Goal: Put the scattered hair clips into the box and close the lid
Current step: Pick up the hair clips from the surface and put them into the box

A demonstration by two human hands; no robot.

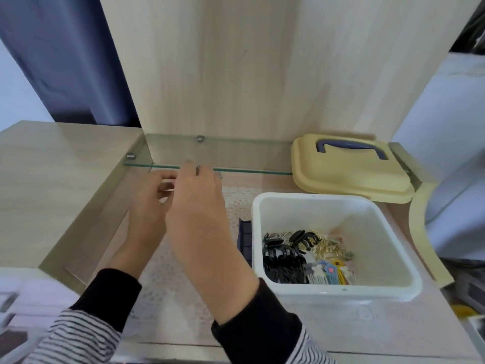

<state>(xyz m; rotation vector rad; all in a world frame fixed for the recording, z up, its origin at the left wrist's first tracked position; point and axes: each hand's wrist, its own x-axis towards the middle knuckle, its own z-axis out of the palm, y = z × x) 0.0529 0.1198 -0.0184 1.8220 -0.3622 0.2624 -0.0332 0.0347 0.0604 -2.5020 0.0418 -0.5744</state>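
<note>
The white box (393, 248) stands open at the right on a lace mat. Several hair clips (296, 258), black claw clips, gold ones and coloured ones, lie in its bottom. Its yellow lid (351, 177) with a blue handle rests behind the box at the back right. My right hand (199, 214) reaches to the edge of the glass shelf, left of the box, and pinches a small dark hair clip (197, 169) at its fingertips. My left hand (149, 203) is just left of it with its fingers curled and partly hidden behind the right hand, so what it holds is unclear.
A glass shelf (236, 153) on metal pegs spans the back of the wooden alcove, low above the desk. A dark blue plastic piece (245, 240) lies against the box's left wall. The raised wooden side panel (60, 179) borders the left.
</note>
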